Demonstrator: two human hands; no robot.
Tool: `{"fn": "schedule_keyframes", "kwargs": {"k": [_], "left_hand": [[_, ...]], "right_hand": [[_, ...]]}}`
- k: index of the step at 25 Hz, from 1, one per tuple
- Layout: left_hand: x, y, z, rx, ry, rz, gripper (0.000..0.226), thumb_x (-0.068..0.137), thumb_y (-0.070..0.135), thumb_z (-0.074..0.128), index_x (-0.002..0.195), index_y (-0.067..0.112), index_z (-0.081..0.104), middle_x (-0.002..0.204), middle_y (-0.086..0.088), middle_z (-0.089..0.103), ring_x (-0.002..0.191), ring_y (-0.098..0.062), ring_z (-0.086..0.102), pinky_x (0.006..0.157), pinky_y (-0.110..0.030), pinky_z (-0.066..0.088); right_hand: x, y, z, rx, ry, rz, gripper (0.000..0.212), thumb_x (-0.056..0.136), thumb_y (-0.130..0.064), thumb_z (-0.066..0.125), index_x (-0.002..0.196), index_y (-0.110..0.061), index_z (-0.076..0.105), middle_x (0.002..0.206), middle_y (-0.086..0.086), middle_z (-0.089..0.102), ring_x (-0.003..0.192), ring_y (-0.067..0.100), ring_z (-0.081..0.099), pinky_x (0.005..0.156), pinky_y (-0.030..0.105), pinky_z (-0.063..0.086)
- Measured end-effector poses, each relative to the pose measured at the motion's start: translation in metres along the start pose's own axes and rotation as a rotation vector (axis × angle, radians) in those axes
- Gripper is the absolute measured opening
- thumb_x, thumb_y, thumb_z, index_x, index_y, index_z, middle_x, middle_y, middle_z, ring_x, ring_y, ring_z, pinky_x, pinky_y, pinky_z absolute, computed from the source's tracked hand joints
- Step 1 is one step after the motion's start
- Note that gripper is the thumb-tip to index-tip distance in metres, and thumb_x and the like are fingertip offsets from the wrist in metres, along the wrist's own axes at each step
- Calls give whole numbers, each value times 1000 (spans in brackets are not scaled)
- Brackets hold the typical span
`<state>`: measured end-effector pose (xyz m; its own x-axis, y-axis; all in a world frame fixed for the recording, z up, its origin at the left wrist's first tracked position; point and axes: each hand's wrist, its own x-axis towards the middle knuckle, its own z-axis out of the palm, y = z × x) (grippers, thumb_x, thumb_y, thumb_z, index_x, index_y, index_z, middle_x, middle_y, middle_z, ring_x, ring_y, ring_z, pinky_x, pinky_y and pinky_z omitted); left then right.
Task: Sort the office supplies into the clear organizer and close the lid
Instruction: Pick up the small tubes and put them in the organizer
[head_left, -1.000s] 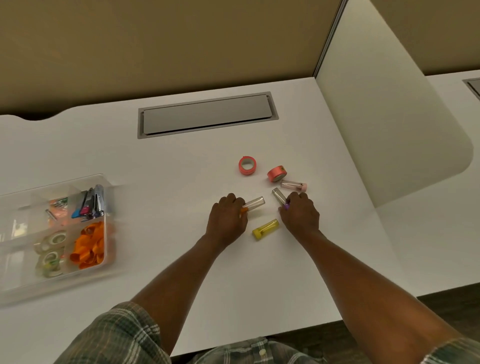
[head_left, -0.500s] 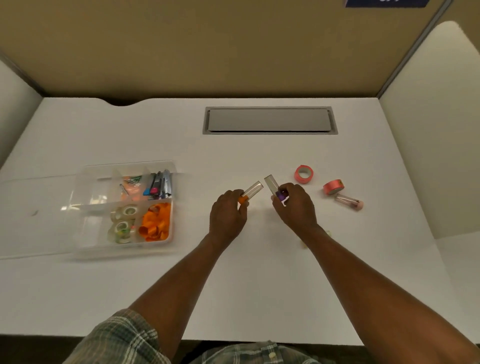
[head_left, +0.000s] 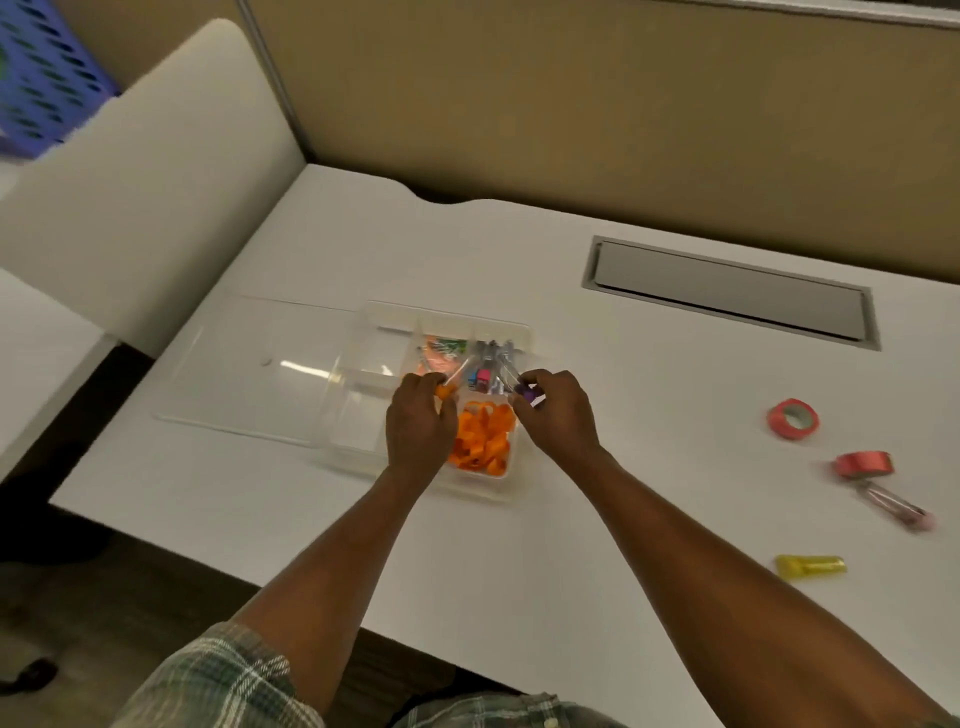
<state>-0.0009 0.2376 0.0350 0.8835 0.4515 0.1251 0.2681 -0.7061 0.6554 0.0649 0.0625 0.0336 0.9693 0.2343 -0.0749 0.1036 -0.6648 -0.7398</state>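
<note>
— The hands? 
— Left hand (head_left: 418, 422) grips an orange-capped tube (head_left: 451, 383); right hand (head_left: 557, 410) pinches a purple-capped tube (head_left: 522, 388). 
— Where? 
— Over the clear organizer (head_left: 363, 441), left of centre, lid (head_left: 249, 374) open.

White desk (head_left: 623, 519), tan partition (head_left: 571, 104).

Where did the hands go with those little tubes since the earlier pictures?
Both hands carried their tubes from the middle of the desk over to the clear organizer. The left hand holds the orange-capped tube and the right hand the purple-capped tube, above the compartment of pens. Nothing was let go. The two pink tape rolls, pink tube and yellow tube stayed on the desk; the lid stayed open.
</note>
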Motion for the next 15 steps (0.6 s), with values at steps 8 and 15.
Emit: {"fn": "schedule_keyframes", "kwargs": {"k": [8, 15], "left_hand": [[59, -79, -54, -34, 43, -392, 27, 92, 27, 63, 104, 4, 71, 98, -17, 69, 93, -33, 64, 72, -28, 41], [87, -88, -49, -52, 11, -463, 30, 82, 33, 75, 96, 10, 63, 91, -11, 71, 85, -28, 65, 69, -30, 45]], "right_hand": [[42, -87, 86, -28, -130, 58, 23, 87, -34, 70, 98, -13, 70, 93, 7, 72, 87, 26, 65, 71, 30, 47], [74, -118, 120, -30, -134, 225, 43, 86, -45, 69, 105, -7, 61, 100, 10, 68, 94, 30, 64, 71, 31, 43]]}}
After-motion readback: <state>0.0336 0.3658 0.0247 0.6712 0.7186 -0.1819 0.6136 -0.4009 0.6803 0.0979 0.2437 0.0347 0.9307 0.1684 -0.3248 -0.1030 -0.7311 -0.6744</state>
